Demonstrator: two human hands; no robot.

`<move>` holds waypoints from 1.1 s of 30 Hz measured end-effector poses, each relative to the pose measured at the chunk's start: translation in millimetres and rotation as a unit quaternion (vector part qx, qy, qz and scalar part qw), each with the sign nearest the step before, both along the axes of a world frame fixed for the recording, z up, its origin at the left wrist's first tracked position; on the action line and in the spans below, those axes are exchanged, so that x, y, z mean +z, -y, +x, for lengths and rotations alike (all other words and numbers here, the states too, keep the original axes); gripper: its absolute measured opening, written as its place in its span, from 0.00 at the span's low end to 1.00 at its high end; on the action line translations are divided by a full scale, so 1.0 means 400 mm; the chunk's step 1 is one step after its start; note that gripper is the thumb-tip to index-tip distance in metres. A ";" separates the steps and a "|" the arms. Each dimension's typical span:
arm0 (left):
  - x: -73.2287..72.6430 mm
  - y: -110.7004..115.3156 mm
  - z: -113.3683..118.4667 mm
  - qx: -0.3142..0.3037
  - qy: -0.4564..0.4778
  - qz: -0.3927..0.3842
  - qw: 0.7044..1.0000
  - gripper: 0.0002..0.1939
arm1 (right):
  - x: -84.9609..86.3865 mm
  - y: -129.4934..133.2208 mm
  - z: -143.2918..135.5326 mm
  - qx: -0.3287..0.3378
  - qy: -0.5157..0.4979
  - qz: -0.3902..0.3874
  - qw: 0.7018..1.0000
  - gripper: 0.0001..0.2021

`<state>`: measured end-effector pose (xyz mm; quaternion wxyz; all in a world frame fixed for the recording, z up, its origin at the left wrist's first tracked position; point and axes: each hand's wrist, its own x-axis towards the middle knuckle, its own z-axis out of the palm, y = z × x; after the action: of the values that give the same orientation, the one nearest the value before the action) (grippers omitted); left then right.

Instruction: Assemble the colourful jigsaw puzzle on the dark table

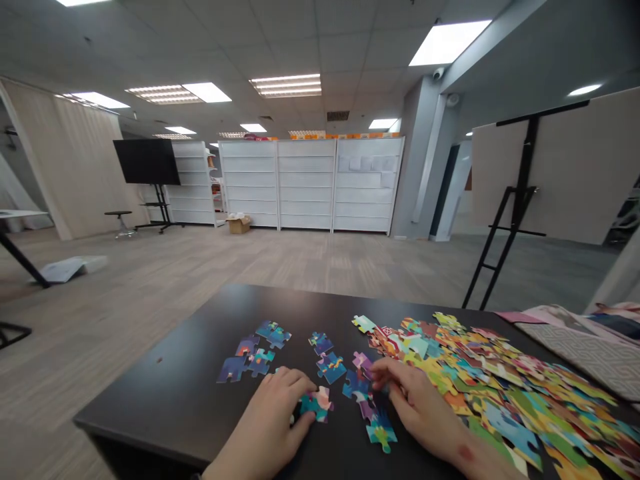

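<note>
Near the front of the dark table, my left hand [280,417] has its thumb and fingers around a teal and pink puzzle piece [317,404]. My right hand [413,400] rests with bent fingers at the right edge of a column of blue and purple pieces [357,385]; whether its fingertips hold a piece is hidden. A green and blue piece [381,430] ends that column nearest me. Two blue pieces [331,367] lie between my hands, farther back. To the left sits a group of blue pieces [260,360].
A large heap of colourful puzzle pieces [500,380] covers the table's right side. Patterned cloth [580,347] lies at the far right edge. Beyond the dark table [175,360] stand an easel [520,180], white shelves [305,187] and a screen [147,162].
</note>
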<state>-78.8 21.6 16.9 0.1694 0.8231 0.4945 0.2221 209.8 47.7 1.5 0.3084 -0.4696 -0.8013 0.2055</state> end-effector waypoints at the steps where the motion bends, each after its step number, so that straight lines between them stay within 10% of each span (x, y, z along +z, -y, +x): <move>1: 0.000 -0.005 -0.001 0.007 -0.001 0.002 1.000 0.11 | 0.001 -0.008 0.007 -0.011 0.019 0.021 1.000 0.19; 8: 0.001 -0.034 0.023 0.052 -0.025 0.060 0.997 0.11 | 0.044 -0.105 0.044 0.038 0.153 0.013 0.987 0.25; 12: -0.009 -0.005 0.105 -0.048 -0.001 0.049 0.998 0.16 | 0.058 -0.135 0.022 0.084 0.192 -0.014 0.978 0.23; 16: -0.016 0.012 0.160 -0.124 -0.019 0.048 0.991 0.20 | 0.056 -0.139 0.015 0.061 0.160 -0.004 0.985 0.21; 24: -0.008 -0.050 0.125 -0.036 -0.077 0.078 0.993 0.18 | 0.071 -0.119 0.019 0.063 -0.077 -0.145 0.985 0.16; 33: 0.018 0.076 0.163 -0.132 -0.069 0.017 0.989 0.12 | 0.048 -0.092 -0.032 0.062 0.022 -0.050 0.997 0.09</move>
<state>-13.6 -8.7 24.0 0.1484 0.8975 0.3878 0.1485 197.1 84.4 20.6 0.2535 -0.4379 -0.8243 0.2540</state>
